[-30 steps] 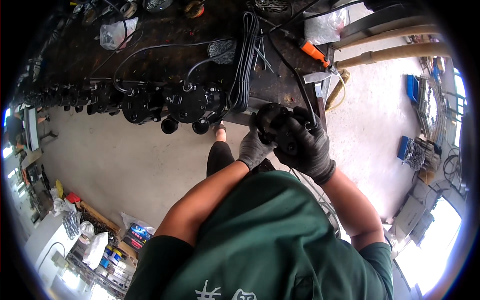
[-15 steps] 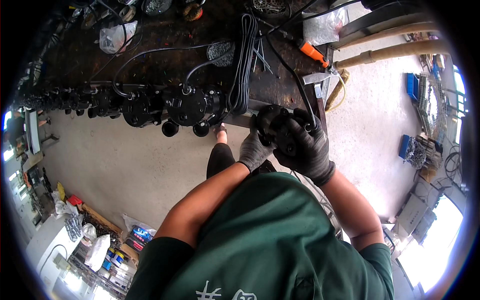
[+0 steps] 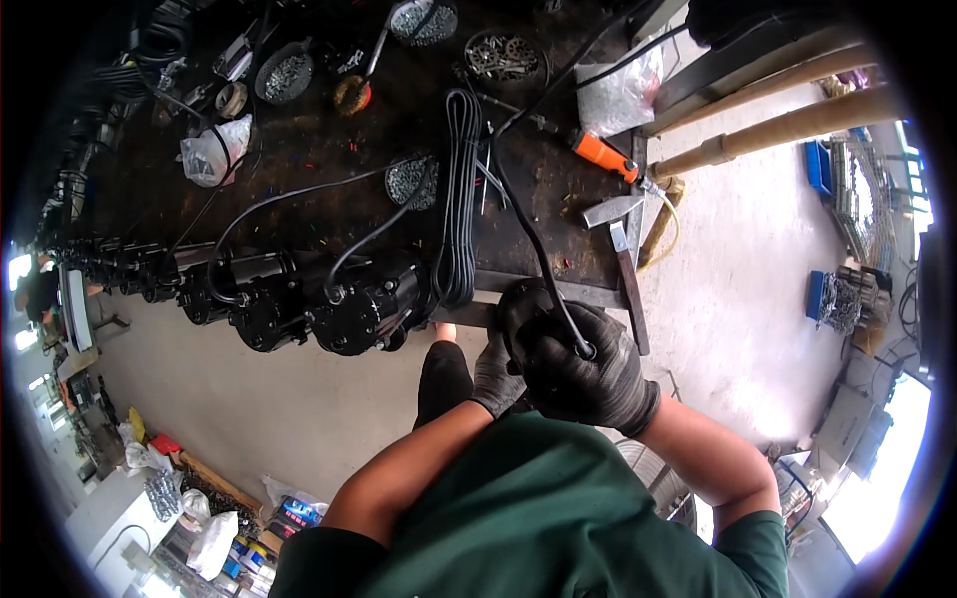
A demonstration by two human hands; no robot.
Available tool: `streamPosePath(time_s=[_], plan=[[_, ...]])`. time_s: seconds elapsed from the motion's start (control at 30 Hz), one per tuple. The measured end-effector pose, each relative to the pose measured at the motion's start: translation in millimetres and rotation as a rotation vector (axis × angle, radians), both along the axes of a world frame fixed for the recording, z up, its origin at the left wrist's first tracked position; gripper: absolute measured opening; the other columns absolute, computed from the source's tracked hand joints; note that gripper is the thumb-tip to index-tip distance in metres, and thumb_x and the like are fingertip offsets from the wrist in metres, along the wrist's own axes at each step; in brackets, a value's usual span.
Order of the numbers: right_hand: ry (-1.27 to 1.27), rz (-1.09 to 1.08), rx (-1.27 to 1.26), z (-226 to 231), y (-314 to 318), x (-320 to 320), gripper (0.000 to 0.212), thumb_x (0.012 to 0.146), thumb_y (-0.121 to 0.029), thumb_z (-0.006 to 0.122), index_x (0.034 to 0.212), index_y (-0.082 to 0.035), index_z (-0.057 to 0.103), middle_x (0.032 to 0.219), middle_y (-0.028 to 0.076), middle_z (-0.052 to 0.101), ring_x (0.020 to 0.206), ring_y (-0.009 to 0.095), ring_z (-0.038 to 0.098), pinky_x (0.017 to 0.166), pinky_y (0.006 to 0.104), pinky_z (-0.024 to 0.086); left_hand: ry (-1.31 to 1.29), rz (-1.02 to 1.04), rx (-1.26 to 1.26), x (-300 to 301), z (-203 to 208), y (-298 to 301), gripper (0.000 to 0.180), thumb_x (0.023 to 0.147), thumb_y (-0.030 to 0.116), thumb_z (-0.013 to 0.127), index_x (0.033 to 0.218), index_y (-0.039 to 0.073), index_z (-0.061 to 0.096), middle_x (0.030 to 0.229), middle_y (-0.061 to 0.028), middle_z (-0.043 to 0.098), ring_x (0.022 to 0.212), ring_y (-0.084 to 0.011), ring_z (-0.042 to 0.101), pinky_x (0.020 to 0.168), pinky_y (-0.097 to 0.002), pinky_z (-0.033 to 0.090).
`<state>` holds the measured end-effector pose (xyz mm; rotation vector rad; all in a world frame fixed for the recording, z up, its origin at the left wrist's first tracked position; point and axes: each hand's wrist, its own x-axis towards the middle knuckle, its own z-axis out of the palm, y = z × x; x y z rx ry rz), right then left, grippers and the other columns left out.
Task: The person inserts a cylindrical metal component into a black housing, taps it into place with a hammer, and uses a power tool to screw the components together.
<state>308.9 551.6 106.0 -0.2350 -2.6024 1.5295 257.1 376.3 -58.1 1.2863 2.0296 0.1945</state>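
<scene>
In front of my body, off the near edge of the bench, I hold a black, rounded motor-like unit (image 3: pixel 520 304). My right hand (image 3: pixel 593 379), in a dark glove, is wrapped over its top and right side, hiding much of it. A thick black cable (image 3: pixel 543 259) rises from the unit beside my right fingers and runs back over the bench. My left hand (image 3: pixel 491 377), also gloved, grips the unit low on its left side, with its fingers partly hidden. Similar black units (image 3: pixel 349 317) with cables stand in a row along the bench edge to the left.
A bundled black cable (image 3: pixel 461 199) lies on the dark bench (image 3: pixel 329 145). Farther right are an orange-handled tool (image 3: pixel 603 154) and a hammer (image 3: pixel 628 264). Bowls of small metal parts (image 3: pixel 411 184) and a plastic bag (image 3: pixel 620 95) sit around. A wooden pole (image 3: pixel 768 130) extends at right.
My view has shifted, so the bench sits lower in the picture and more of its far side shows. The unit has turned in my hands, and my right hand now covers more of its top.
</scene>
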Motion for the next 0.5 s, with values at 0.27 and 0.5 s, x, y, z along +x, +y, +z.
streamPosePath(time_s=[0.27, 0.5], plan=[[0.052, 0.031, 0.029, -9.2, 0.0, 0.6, 0.049, 0.07, -0.014, 0.083, 0.117, -0.011, 0.069, 0.113, 0.021, 0.065, 0.093, 0.042, 0.069, 0.07, 0.0455, 0.058, 0.204, -0.135, 0.153, -3.3, 1.8, 4.6, 0.057, 0.109, 0.044, 0.04, 0.155, 0.011, 0.037, 0.154, -0.0128, 0.044, 0.146, -0.0283, 0.039, 0.122, -0.042, 0.032], [-0.009, -0.021, -0.109, -6.4, -1.1, -0.8, 0.044, 0.078, -0.014, 0.08, 0.12, -0.009, 0.067, 0.113, 0.021, 0.067, 0.088, 0.039, 0.069, 0.069, 0.0457, 0.058, 0.827, -0.549, 0.213, -6.7, 3.5, -3.6, 0.052, 0.108, 0.039, 0.042, 0.15, 0.009, 0.042, 0.149, -0.0136, 0.05, 0.142, -0.0356, 0.045, 0.119, -0.0536, 0.036]])
